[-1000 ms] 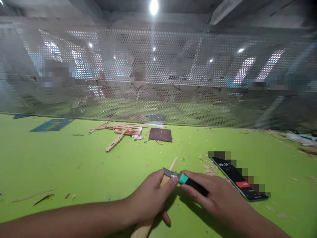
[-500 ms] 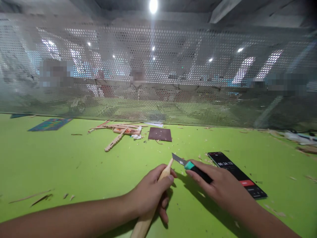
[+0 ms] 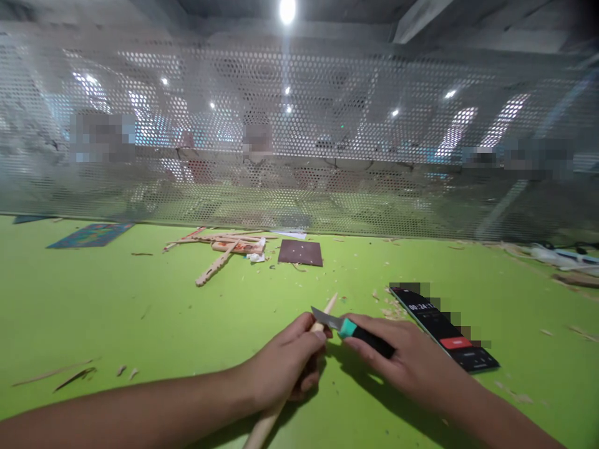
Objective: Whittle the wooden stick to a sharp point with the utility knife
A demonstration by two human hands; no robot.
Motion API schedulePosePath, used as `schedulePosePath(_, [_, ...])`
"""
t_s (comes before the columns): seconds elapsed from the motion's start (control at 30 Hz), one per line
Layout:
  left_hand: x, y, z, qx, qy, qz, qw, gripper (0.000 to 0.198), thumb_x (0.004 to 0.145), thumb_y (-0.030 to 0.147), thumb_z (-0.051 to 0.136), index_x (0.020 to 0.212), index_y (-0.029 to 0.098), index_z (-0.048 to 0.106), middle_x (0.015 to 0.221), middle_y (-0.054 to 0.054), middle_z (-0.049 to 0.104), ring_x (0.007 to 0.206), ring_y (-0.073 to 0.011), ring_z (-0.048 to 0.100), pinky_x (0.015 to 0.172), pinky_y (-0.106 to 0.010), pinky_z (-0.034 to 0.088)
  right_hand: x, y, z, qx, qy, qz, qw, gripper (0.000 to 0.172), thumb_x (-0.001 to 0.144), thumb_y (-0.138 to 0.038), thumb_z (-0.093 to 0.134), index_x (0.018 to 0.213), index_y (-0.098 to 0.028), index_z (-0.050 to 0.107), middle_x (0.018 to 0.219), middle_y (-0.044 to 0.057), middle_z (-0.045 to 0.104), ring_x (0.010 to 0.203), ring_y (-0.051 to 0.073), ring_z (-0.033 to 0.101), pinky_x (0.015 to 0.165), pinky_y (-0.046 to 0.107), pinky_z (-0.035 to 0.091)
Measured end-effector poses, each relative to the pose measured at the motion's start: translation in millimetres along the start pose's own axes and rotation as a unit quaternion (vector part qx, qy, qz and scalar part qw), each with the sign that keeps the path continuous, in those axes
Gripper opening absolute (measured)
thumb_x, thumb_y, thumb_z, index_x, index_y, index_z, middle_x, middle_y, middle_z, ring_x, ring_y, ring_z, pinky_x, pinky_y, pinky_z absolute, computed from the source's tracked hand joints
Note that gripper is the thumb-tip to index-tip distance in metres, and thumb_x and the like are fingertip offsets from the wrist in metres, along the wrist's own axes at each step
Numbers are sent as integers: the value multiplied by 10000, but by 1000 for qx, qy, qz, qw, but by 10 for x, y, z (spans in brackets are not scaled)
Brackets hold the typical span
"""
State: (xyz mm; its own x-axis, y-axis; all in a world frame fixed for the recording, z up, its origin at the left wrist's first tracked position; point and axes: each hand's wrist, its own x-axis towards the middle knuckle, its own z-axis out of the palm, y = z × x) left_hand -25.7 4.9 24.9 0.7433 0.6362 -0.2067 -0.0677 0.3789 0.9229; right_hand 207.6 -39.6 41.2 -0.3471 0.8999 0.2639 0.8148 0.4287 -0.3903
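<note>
My left hand (image 3: pixel 292 358) is wrapped round a pale wooden stick (image 3: pixel 265 426), whose tapered tip points up and away from me. The stick's lower end runs down past the bottom edge of the view. My right hand (image 3: pixel 405 352) grips a utility knife (image 3: pixel 369 340) with a black and teal handle. Its blade lies across the stick just above my left thumb; whether it bites into the wood I cannot tell. To the right of my right hand, a phone (image 3: pixel 449 330) showing a running timer rests on the green table (image 3: pixel 154 318).
Carved sticks (image 3: pixel 218 265) lie in a pile at the back beside a dark brown sheet (image 3: pixel 300 252). A patterned mat (image 3: pixel 91 236) is at the back left. Wood shavings (image 3: pixel 393 308) are scattered about. A perforated metal screen (image 3: pixel 299 187) closes off the far edge, with people behind it.
The knife blade has moved down and left, from beside the stick's tip to across its shaft near my left thumb. The stick has turned in my left hand, its tip now farther up and right.
</note>
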Motion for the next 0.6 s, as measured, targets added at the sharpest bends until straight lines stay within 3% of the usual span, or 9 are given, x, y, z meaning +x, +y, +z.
schedulePosePath(0.13, [-24, 28, 3, 26, -18, -23, 999, 343, 941, 499, 658, 1049, 250, 448, 532, 141, 376, 405, -63, 256, 363, -157, 212, 9, -95, -28, 35, -13, -27, 999, 288, 1050, -422, 480, 1071, -289, 734, 944, 29, 804, 846, 218, 768, 677, 305, 595])
schedulePosePath(0.23, [-35, 54, 6, 27, -16, -36, 999, 418, 904, 566, 694, 1042, 250, 458, 517, 147, 369, 398, -61, 236, 354, -162, 193, 3, -109, -22, 24, -8, -32, 999, 286, 1051, -430, 484, 1053, -289, 733, 989, 35, 812, 888, 233, 778, 680, 313, 604])
schedulePosePath(0.4, [-41, 92, 24, 21, -5, -43, 999, 413, 933, 572, 649, 1129, 240, 504, 480, 153, 334, 374, -65, 220, 350, -159, 205, -24, -27, 50, -34, 31, -34, 998, 373, 1054, -446, 477, 1255, -243, 717, 1133, 81, 807, 907, 277, 794, 707, 387, 647])
schedulePosePath(0.6, [-13, 59, 34, 1, 15, -22, 1000, 394, 902, 574, 685, 928, 234, 487, 544, 123, 411, 350, -45, 298, 287, -132, 270, -8, 120, 72, -89, 102, -10, 991, 426, 1054, -440, 483, 1303, -189, 719, 1197, 122, 787, 1010, 325, 783, 830, 451, 653])
